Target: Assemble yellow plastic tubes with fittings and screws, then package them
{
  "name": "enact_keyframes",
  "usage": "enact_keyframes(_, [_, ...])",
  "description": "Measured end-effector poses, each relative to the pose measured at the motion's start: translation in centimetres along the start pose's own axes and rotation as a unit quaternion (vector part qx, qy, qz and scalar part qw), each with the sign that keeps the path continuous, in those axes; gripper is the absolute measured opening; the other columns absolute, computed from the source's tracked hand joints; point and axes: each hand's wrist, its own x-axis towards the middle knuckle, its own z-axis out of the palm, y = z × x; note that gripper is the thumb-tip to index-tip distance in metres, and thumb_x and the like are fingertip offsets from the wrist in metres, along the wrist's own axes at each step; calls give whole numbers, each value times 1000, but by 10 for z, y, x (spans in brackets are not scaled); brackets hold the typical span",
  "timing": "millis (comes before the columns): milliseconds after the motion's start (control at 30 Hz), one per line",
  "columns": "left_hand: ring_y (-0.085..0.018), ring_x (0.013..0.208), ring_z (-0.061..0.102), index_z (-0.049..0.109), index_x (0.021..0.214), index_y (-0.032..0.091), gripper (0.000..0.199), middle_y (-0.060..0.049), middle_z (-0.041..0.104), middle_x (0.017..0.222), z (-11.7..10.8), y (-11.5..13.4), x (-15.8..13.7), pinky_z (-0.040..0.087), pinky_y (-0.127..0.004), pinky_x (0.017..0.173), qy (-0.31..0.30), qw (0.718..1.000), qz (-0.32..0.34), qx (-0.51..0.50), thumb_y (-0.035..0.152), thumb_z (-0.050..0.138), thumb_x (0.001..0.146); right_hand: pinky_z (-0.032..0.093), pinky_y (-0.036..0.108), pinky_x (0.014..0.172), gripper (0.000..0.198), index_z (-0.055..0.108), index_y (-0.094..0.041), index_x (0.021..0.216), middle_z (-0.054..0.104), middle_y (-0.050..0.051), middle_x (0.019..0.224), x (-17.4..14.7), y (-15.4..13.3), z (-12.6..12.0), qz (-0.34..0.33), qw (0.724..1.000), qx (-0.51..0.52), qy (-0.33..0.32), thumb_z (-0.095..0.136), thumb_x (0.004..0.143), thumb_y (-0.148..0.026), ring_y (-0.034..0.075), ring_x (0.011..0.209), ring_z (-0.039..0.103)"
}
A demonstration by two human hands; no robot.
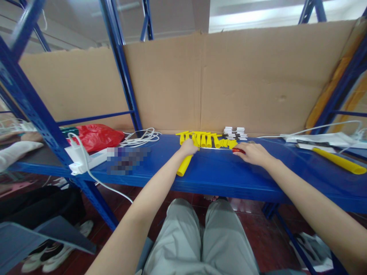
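Note:
On the blue shelf, my left hand (189,147) is closed over a yellow tube (184,167), whose open end points toward me. Other yellow pieces, tube-like with flat strips at their far ends, stand in a row (208,140) just beyond that hand. My right hand (254,153) rests to the right with its fingers curled over a small red object (239,151). Most of that object is hidden, so its kind cannot be made out. Small flat yellow pieces (228,143) lie between the row and my right hand. Behind them sits a stack of small white-and-black pieces (235,133).
A long yellow tube (341,160) lies on the right of the shelf (212,168). To the left are a red plastic bag (99,137), a white power strip (94,158) and coiled white cable (142,136). Cardboard (243,80) stands along the back. Another person's arm (20,149) shows at far left.

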Motion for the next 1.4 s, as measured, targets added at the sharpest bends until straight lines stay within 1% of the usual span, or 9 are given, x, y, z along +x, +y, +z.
enact_keyframes(67, [-26,85,73,72,98,4,23,-20,75,94,-1,0,0,55,-29,74,-7,1000,-9,24,11,60,81,49,35,72,34,66,-20,110,73,12,113,0,0,0,1,1000,6,-5,42,95,-39,27,94,69])
enact_keyframes(233, [-26,84,73,72,101,2,25,-21,74,95,0,0,0,56,-29,72,-13,999,-12,43,14,59,83,47,32,64,30,61,-19,112,76,11,96,1,-1,0,33,999,-11,-27,47,93,-38,26,81,71])
enact_keyframes(367, [-27,85,73,71,103,2,25,-21,74,96,0,0,-1,56,-29,71,-13,999,-5,33,13,58,84,46,31,65,25,63,-20,107,75,11,104,1,-1,0,5,1000,-15,-10,45,94,-33,25,87,70])
enact_keyframes(500, [-26,87,73,71,104,5,26,-18,75,93,0,0,-1,56,-28,73,-6,999,0,33,12,61,81,48,32,70,28,65,-19,106,73,11,111,0,0,1,-13,1000,-7,4,42,96,-33,26,95,69])
enact_keyframes(633, [-26,85,73,72,98,3,23,-20,75,92,1,-2,2,56,-28,73,-8,999,-6,40,12,61,81,47,33,70,29,64,-19,108,74,11,110,1,1,1,2,1000,-5,3,44,95,-36,26,93,69])
enact_keyframes(833, [-26,78,73,73,87,3,17,-22,75,89,4,-6,7,55,-29,69,0,1000,-3,24,12,62,77,41,30,60,23,61,-21,102,75,9,92,2,1,3,19,1000,-19,4,47,93,-36,24,77,68])
enact_keyframes(967, [-28,73,72,72,79,2,13,-23,74,83,6,-6,7,55,-31,65,10,1000,-8,4,10,62,75,39,30,59,22,61,-20,99,74,10,93,2,0,2,8,1000,-18,-4,46,93,-35,23,78,68])
enact_keyframes(1133, [-27,67,71,70,72,5,9,-19,72,72,6,-5,6,54,-32,63,22,1000,-4,-12,9,63,73,40,29,60,19,63,-21,96,74,9,93,3,0,2,4,1000,2,0,49,92,-34,23,78,68])
enact_keyframes(1400, [-25,63,69,67,66,7,8,-15,69,65,3,-2,2,53,-31,61,20,1000,-1,-17,8,64,73,44,30,64,24,64,-19,102,74,11,99,2,5,8,-3,1000,3,11,47,94,-34,24,83,69])
